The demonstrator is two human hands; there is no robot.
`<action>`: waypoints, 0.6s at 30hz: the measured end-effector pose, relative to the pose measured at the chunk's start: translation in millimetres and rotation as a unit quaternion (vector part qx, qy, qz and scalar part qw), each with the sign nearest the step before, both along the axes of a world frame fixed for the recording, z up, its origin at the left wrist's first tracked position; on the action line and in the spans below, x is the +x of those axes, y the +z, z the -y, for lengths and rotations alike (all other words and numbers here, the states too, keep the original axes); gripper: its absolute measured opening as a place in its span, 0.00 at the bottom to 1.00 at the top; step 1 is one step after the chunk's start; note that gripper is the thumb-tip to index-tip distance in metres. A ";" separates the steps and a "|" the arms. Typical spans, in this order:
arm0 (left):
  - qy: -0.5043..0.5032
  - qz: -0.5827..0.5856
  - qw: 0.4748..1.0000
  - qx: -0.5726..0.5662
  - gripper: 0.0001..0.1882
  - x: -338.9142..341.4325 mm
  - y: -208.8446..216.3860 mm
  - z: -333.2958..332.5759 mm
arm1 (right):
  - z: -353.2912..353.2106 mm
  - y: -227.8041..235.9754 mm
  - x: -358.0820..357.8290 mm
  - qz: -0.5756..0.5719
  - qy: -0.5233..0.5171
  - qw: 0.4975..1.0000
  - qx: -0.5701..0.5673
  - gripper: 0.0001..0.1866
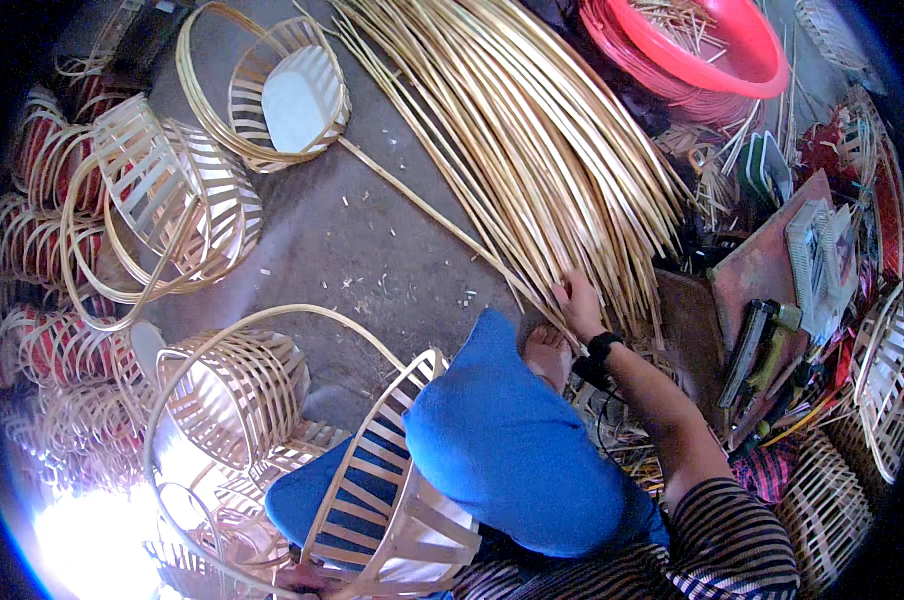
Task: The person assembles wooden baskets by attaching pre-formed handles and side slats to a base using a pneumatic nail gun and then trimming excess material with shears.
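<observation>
On my lap a wooden-slat basket (407, 545) with a tall hoop handle leans on its side against my blue-clad leg. Low in the picture, my left hand (302, 578) grips it where the handle meets the rim; most of the fingers are hidden. My right hand (578, 305), with a dark band at the wrist, reaches past my knee to the near end of a large fanned bundle of pale cane strips (532, 130). Its fingers are closed on a strip there. One longer strip (427, 205) lies apart on the floor, running up to another handled basket (340, 95).
More slat baskets (237, 395) stand to the left, with stacks of them behind. At the far right is a pink basin (717, 70) holding offcuts. A staple gun (747, 350) lies among tools on the right. My bare foot (549, 355) is beside my right hand.
</observation>
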State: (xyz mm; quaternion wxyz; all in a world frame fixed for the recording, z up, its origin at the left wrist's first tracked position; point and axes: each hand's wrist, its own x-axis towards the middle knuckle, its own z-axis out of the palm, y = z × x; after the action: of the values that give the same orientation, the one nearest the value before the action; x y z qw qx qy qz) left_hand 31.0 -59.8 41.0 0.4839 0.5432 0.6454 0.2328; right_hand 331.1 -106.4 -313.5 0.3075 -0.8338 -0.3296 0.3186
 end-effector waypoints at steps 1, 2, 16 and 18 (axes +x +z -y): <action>-0.007 0.003 1.000 0.002 0.10 1.2 1.4 1.1 | 6.8 -1.8 6.1 -0.013 0.029 0.999 -0.028 0.10; -0.012 0.009 1.000 0.006 0.10 3.0 2.2 0.4 | 10.8 -2.9 9.5 -0.039 0.039 0.998 -0.042 0.13; -0.099 0.048 0.994 -0.010 0.12 19.4 -11.4 -9.3 | 69.1 105.6 56.3 -0.278 -0.072 0.954 0.087 0.07; -0.124 0.016 0.992 -0.009 0.13 21.1 -10.8 -11.5 | 76.7 151.1 53.5 -0.297 -0.071 0.946 0.112 0.06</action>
State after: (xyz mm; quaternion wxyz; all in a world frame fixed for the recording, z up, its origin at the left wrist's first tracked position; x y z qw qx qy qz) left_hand 52.1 -48.3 30.2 0.5245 0.6109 0.5672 0.1734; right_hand 384.5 -183.1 -162.4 0.5042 -0.6831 -0.1973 0.4901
